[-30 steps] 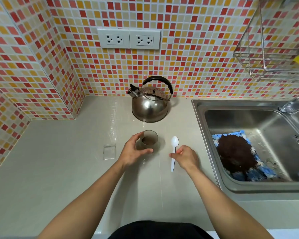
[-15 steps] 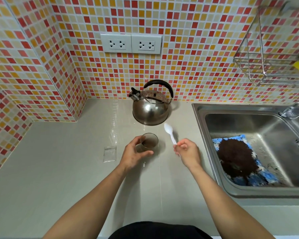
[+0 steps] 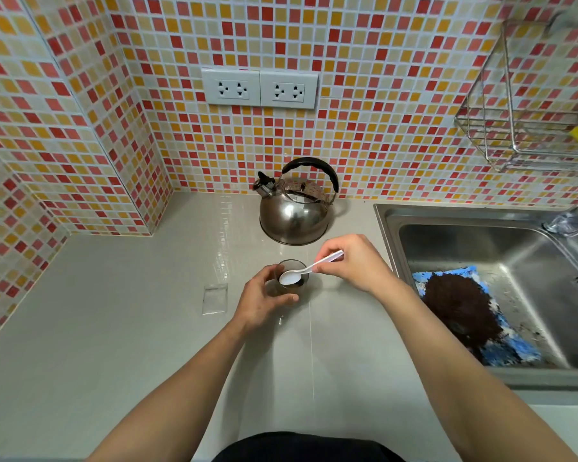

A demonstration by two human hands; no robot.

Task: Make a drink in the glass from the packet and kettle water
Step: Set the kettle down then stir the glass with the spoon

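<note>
A small glass (image 3: 294, 285) with dark liquid stands on the grey counter (image 3: 114, 328). My left hand (image 3: 264, 300) wraps around its left side. My right hand (image 3: 356, 263) pinches the handle of a white plastic spoon (image 3: 306, 271), whose bowl sits over the mouth of the glass. An empty clear packet (image 3: 215, 299) lies flat on the counter to the left of the glass. A steel kettle (image 3: 296, 208) with a black handle stands behind the glass, against the tiled wall.
A steel sink (image 3: 481, 248) lies to the right, holding a blue cloth (image 3: 501, 351) with a dark brown heap on it. A wire rack (image 3: 528, 128) with a yellow sponge hangs on the wall above. A double socket (image 3: 259, 88) is above the kettle.
My right hand picked the spoon up from the counter, lifted it and brought its bowl to the mouth of the glass. My left hand stayed on the glass.
</note>
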